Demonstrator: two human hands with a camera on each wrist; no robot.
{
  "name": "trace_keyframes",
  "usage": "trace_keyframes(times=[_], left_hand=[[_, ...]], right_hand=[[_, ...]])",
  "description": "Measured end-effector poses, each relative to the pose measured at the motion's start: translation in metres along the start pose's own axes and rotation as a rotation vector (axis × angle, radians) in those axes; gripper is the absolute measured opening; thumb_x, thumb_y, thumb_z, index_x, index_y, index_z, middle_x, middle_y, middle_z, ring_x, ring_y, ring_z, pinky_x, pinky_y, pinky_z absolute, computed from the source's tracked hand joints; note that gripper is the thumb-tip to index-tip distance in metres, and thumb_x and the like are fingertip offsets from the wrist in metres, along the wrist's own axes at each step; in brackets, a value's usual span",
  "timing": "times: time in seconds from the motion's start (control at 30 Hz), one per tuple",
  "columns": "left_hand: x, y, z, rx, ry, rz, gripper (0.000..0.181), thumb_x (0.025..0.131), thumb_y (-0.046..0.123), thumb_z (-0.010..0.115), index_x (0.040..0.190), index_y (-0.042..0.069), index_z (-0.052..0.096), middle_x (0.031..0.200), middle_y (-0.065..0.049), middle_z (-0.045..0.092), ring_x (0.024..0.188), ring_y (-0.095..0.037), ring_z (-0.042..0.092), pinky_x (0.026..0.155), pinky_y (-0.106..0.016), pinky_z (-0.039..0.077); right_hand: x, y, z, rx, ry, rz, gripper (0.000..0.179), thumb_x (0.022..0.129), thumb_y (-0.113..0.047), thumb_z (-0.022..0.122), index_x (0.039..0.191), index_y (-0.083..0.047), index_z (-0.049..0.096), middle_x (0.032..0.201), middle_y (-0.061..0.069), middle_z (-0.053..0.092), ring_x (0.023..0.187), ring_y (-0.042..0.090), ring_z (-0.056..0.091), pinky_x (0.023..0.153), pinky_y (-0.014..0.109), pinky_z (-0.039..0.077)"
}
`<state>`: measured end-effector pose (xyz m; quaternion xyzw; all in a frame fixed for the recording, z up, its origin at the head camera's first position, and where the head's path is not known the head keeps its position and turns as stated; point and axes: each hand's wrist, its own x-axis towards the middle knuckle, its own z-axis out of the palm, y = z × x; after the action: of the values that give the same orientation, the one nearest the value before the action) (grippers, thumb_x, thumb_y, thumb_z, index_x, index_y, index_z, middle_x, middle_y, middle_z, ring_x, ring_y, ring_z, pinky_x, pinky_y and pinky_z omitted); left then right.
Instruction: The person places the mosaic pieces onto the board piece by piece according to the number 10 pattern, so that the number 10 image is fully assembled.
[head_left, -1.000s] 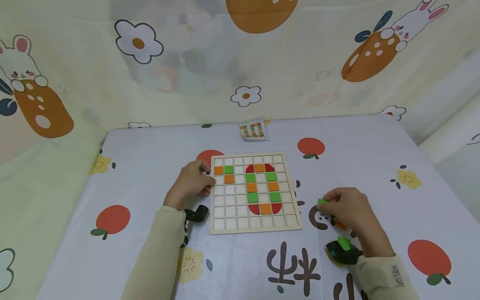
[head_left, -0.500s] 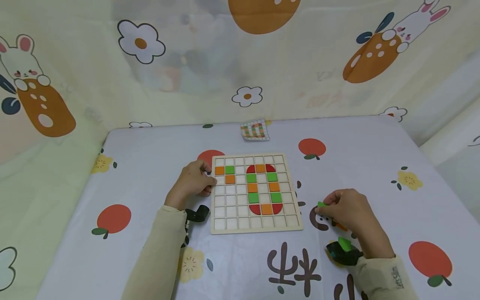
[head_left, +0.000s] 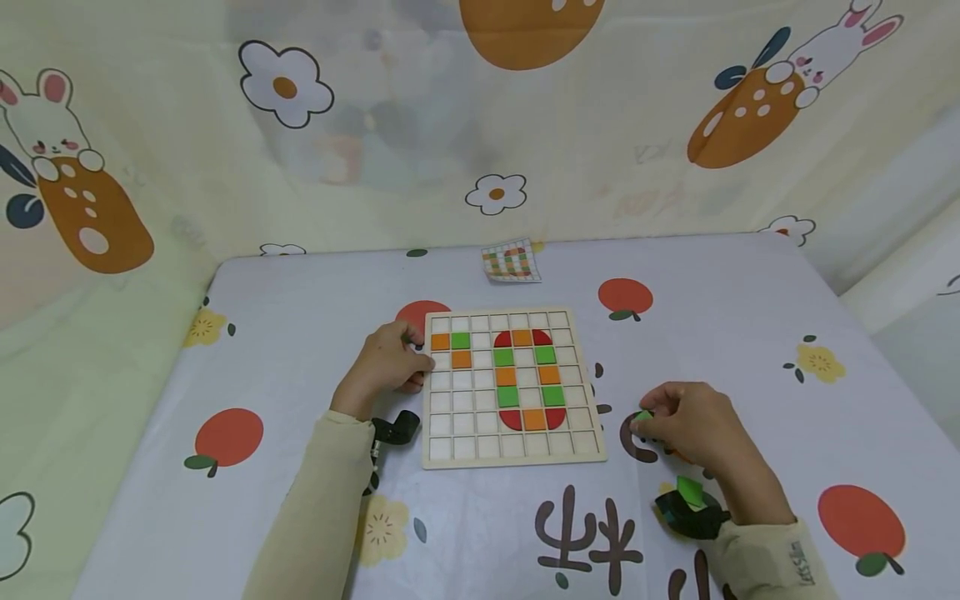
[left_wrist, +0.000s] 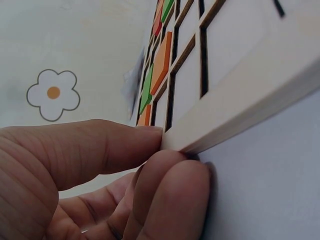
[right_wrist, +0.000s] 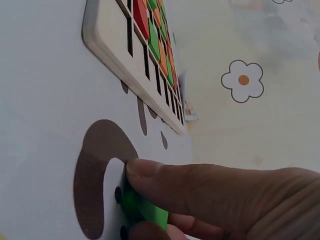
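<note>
A wooden grid board (head_left: 588, 446) lies on the table, with orange, green and red tiles in some of its squares. At its left edge my left hand (head_left: 384, 367) pinches the frame, thumb (left_wrist: 115, 150) on the rim and fingertips (left_wrist: 175, 195) against the side and underneath. To the right of the board, low over the cloth, my right hand (head_left: 693, 421) pinches a green tile (right_wrist: 155, 212) between thumb (right_wrist: 170, 182) and fingers. Part of that tile is hidden by the fingers. Some orange shows below the right hand, mostly covered.
A small paper card (head_left: 511, 261) with a coloured grid pattern lies behind the board. Another green piece (head_left: 690, 492) shows beside the black wrist camera (head_left: 690, 515) on the right arm. A patterned curtain (head_left: 390, 125) hangs behind the table's far edge.
My right hand has shifted slightly lower, and the green tile in its fingers has tilted and come nearer the cloth. The left hand keeps its hold on the board.
</note>
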<state>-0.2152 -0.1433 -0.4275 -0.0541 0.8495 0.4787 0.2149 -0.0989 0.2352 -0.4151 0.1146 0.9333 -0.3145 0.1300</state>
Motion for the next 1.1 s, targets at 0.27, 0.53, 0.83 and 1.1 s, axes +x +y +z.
trace_keyframes(times=[0.27, 0.53, 0.83, 1.1], left_hand=[[0.000, 0.000, 0.000, -0.008, 0.000, 0.007, 0.034, 0.093, 0.006, 0.076, 0.119, 0.002, 0.055, 0.090, -0.013, 0.064, 0.067, -0.018, 0.067, 0.060, -0.026, 0.061], [0.000, -0.001, 0.001, 0.006, 0.009, 0.005, 0.033, 0.093, 0.007, 0.076, 0.119, 0.003, 0.055, 0.089, -0.014, 0.064, 0.066, -0.019, 0.066, 0.060, -0.026, 0.061], [0.002, -0.003, 0.001, 0.012, 0.011, 0.016, 0.033, 0.093, 0.007, 0.076, 0.118, 0.003, 0.056, 0.087, -0.013, 0.064, 0.064, -0.019, 0.065, 0.058, -0.026, 0.060], [0.002, -0.002, 0.001, 0.002, 0.006, 0.020, 0.033, 0.093, 0.007, 0.076, 0.118, 0.002, 0.056, 0.086, -0.013, 0.064, 0.063, -0.018, 0.065, 0.058, -0.026, 0.060]], right_hand=[[0.002, -0.002, 0.001, 0.185, -0.068, -0.029, 0.020, 0.095, -0.015, 0.074, 0.107, 0.001, 0.070, 0.081, 0.007, 0.069, 0.067, 0.020, 0.065, 0.055, 0.031, 0.055], [0.014, -0.021, 0.015, 0.504, -0.142, -0.045, 0.028, 0.098, -0.013, 0.070, 0.117, 0.008, 0.065, 0.091, 0.012, 0.073, 0.073, 0.019, 0.073, 0.067, 0.029, 0.063], [0.030, -0.063, 0.040, 0.579, -0.189, -0.101, 0.024, 0.096, -0.010, 0.073, 0.112, 0.008, 0.069, 0.087, 0.012, 0.075, 0.068, 0.017, 0.069, 0.064, 0.024, 0.061], [0.043, -0.096, 0.059, 0.670, -0.275, -0.135, 0.023, 0.097, -0.006, 0.070, 0.113, 0.010, 0.067, 0.087, 0.015, 0.076, 0.070, 0.017, 0.074, 0.067, 0.027, 0.063]])
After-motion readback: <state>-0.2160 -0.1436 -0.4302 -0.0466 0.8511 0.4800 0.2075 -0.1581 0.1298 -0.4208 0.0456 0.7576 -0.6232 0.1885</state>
